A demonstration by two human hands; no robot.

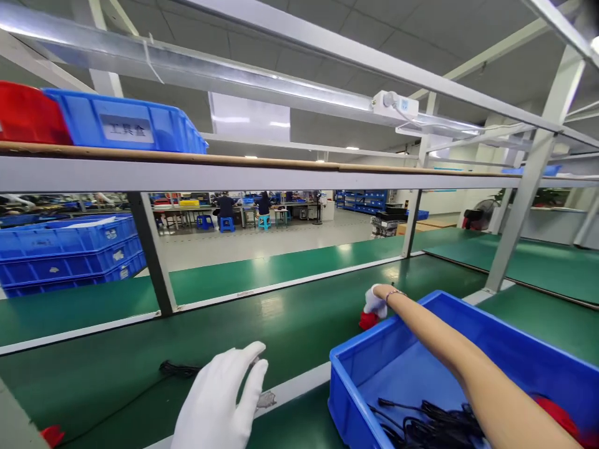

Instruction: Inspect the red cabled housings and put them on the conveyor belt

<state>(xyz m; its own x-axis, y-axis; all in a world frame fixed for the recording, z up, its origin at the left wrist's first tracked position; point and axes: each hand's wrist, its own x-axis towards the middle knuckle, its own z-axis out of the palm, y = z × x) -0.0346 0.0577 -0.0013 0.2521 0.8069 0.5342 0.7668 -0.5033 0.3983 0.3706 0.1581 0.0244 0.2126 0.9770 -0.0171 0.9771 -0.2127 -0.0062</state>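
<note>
My left hand (pixel 219 399), in a white glove, hovers over the green work surface (pixel 299 333) at lower centre. Its thumb and forefinger are apart and hold nothing visible. Beside it lies a bundled black cable (pixel 180 369), whose thin lead runs left toward a red piece (pixel 52 434). Across the blue bin (pixel 362 346) stretches my right arm. Beyond the bin's far left side, my gloved right hand (pixel 375 301) points down, its fingers closed around a small red item (pixel 368 320) whose kind I cannot make out. More black cables (pixel 430 427) lie coiled inside the bin.
Another red thing (pixel 556 416) shows at the bin's right end. A shelf edge (pixel 281 174) crosses above the bench, carrying a labelled blue box (pixel 126 121). Metal posts (pixel 152 252) rise behind. Stacked blue crates (pixel 70 252) stand at left; people sit at distant benches.
</note>
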